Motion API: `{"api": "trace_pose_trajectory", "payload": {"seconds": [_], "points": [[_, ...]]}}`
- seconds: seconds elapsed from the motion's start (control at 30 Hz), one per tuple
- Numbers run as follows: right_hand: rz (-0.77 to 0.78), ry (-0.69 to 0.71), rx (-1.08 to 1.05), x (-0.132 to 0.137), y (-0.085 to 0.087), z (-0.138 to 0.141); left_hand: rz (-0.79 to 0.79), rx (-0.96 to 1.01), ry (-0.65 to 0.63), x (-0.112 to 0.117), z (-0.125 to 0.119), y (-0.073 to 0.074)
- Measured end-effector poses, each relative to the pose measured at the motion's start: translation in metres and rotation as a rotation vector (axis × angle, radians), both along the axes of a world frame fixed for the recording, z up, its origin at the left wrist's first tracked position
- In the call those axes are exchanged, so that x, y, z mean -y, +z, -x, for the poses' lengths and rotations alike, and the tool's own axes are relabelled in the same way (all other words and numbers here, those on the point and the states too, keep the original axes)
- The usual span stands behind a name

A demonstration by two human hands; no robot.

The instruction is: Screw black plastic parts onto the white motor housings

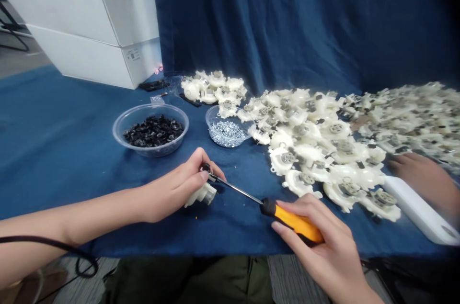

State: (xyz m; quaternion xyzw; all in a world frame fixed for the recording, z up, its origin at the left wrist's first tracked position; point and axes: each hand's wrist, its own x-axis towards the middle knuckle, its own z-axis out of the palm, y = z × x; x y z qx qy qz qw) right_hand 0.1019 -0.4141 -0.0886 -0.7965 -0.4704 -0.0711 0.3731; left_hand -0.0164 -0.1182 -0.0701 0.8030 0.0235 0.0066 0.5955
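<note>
My right hand [319, 242] is wrapped round the yellow and black handle of a screwdriver [293, 220]. Its steel shaft points up and left to a small black part [206, 168] at the fingertips of my left hand [183, 182]. That hand is closed on a cream plastic housing [201, 195], partly hidden behind the fingers and thumb. Whether the tip sits in a screw is too small to tell. Beyond my hands stand a clear bowl [118, 137] of small black parts and a smaller clear bowl [212, 139] of silvery screws.
A large heap of cream housings [305, 131] spreads across the right of the blue cloth. Another person's blurred hand [427, 179] is at the far right, beside a white plastic piece [419, 208]. White boxes [79, 12] are stacked at the back left, next to a blue curtain [287, 21].
</note>
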Motion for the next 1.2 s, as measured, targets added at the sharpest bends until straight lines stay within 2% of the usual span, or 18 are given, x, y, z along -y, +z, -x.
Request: {"api": "trace_pose_trajectory", "payload": {"seconds": [0.2, 0.43, 0.57, 0.77, 0.97, 1.07, 1.2], "points": [[0.16, 0.031, -0.251, 0.003, 0.001, 0.0, 0.004, 0.006, -0.01, 0.0, 0.0, 0.001], [-0.026, -0.018, -0.09, 0.001, -0.004, 0.002, 0.037, 0.016, -0.007, -0.002, 0.0, -0.003], [0.043, -0.038, -0.043, 0.007, 0.001, 0.003, 0.011, 0.011, 0.002, -0.002, 0.001, -0.003], [0.186, 0.045, -0.187, 0.008, 0.001, 0.001, -0.006, 0.003, -0.008, 0.0, 0.001, 0.0], [0.019, -0.008, -0.061, 0.002, -0.008, -0.001, -0.002, 0.003, 0.004, -0.001, 0.001, 0.0], [0.022, -0.043, -0.024, 0.003, -0.006, 0.002, 0.001, 0.003, 0.003, -0.001, 0.001, -0.001], [0.047, -0.036, -0.101, 0.006, -0.001, 0.003, 0.014, 0.006, 0.003, -0.001, 0.002, -0.002]]}}
